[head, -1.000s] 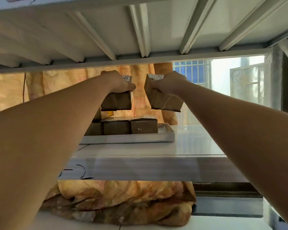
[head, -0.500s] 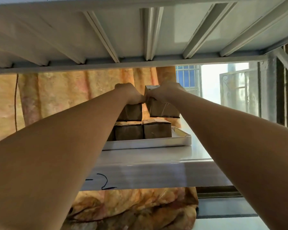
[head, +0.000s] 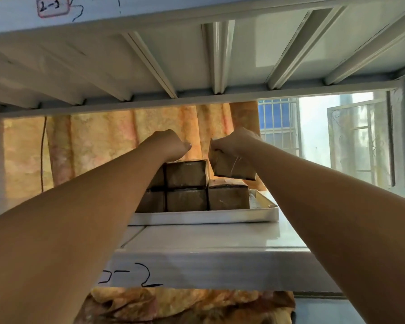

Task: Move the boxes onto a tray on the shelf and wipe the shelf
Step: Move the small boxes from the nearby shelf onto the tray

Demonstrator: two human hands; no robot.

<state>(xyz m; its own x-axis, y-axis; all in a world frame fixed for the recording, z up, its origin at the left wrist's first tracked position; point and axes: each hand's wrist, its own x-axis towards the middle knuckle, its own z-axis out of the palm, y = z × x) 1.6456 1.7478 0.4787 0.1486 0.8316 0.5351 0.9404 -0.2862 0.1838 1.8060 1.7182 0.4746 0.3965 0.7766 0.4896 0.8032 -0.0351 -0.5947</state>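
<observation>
A white tray point(head: 204, 217) lies on the white shelf point(head: 211, 239) and holds several brown taped boxes in two layers. The upper-layer box point(head: 186, 173) sits on the stack just below my left hand point(head: 171, 143), whose fingers are curled with nothing in them. My right hand point(head: 234, 140) grips another brown box point(head: 232, 168) by its top and holds it tilted, just above the rightmost lower box point(head: 228, 197).
The ribbed underside of the upper shelf point(head: 197, 61) hangs close above my hands. An orange curtain point(head: 98, 141) hangs behind the shelf, a barred window point(head: 278, 122) at the back right. Bare shelf surface lies in front of and right of the tray.
My left hand set its box on the stack and let go, lifting slightly. My right hand moved its box down and right, close over the rightmost box.
</observation>
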